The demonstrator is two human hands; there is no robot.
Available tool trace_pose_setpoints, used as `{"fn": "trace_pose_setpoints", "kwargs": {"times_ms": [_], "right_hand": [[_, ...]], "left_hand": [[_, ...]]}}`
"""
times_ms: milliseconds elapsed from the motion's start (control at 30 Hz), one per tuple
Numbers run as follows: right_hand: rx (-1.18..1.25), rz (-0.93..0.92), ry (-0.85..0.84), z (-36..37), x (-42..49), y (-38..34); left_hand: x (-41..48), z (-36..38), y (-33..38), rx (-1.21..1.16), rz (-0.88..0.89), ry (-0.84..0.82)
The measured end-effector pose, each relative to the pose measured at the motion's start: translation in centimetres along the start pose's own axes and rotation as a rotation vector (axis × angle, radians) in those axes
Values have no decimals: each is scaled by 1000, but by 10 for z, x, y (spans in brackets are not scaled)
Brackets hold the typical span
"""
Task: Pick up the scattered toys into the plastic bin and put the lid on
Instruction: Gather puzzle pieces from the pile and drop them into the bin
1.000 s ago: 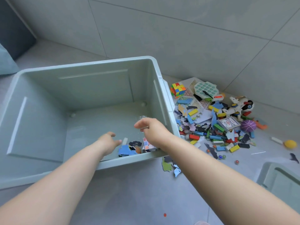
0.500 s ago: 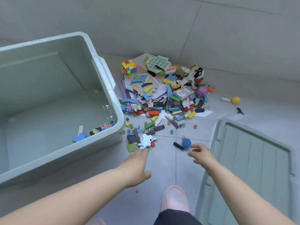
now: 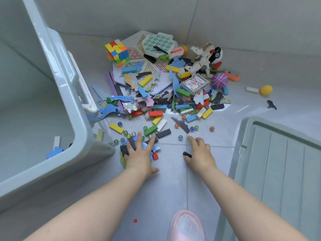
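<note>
Grip: your left hand [image 3: 139, 156] lay spread flat on puzzle pieces [image 3: 154, 150]; right hand [image 3: 199, 153] curled over a dark block [image 3: 187, 154], closure unclear | Step: gathering; plastic bin [image 3: 76, 122] left, lid [image 3: 281, 164] right | Next: you needed to scoop and carry binward.

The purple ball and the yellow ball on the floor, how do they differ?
The purple ball is larger and has pale curved lines across it; the yellow ball is smaller and plain. The purple ball sits at the edge of the toy pile, against other pieces; the yellow ball lies apart on the bare floor, next to a small white block. Both are round, and both are outside the bin.
</note>
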State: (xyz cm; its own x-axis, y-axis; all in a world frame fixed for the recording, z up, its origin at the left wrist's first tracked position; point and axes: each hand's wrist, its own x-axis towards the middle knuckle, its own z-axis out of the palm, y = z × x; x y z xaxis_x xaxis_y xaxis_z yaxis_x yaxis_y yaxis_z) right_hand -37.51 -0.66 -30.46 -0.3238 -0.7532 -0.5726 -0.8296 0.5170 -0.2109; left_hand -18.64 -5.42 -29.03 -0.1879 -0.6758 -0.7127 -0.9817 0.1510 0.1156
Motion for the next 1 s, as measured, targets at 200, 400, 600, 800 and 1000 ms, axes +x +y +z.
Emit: {"fn": "trace_pose_setpoints", "kwargs": {"times_ms": [200,400,600,800,1000], "right_hand": [[-137,-56,64,18,2,9],[727,283,111,7,-11,5],[1632,58,93,-114,-65,-75],[1536,-612,-211,-198,-136,-205],[854,-545,-318,-151,-153,-314]], "left_hand": [[4,10,-2,237,46,88],[-2,4,-19,-5,76,147],[-88,-49,-4,-719,247,332],[-216,-162,-46,-967,596,632],[-200,-215,-187,-751,-100,758]]}}
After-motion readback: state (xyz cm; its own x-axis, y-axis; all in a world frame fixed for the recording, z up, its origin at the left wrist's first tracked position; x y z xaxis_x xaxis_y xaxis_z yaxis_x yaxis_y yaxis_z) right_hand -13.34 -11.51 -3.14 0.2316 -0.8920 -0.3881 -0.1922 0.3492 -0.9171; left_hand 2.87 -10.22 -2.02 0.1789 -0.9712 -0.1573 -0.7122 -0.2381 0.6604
